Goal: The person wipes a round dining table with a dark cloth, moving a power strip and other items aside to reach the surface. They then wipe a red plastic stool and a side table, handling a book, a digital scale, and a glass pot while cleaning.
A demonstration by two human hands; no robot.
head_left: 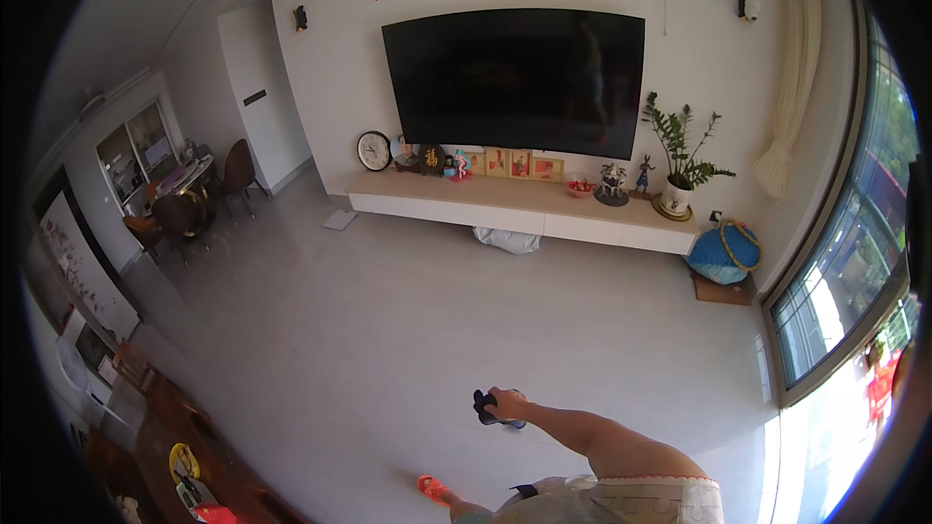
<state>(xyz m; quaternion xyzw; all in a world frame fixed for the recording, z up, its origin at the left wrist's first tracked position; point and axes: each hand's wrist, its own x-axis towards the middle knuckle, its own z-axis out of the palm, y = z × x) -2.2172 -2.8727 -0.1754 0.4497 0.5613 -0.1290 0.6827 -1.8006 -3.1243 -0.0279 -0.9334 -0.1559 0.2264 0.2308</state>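
My right arm reaches in from the lower right. Its hand point(508, 404) is closed around a small black object point(483, 409) with a lumpy outline, whose kind I cannot make out. The thing is held above the pale tiled floor point(369, 349). Just below that hand, a bit of something bluish-grey point(517, 424) shows, mostly hidden. My left hand is out of sight. To the left, a red-orange sandal point(433, 489) is on my foot at the lower edge.
A low white TV cabinet point(447, 202) runs along the wall under a black television point(515, 82), with a potted plant point(677, 196) at its right end. A blue bag point(720, 257) sits beside it. A dark wooden table point(165, 427) occupies the lower left; windows point(845, 281) line the right.
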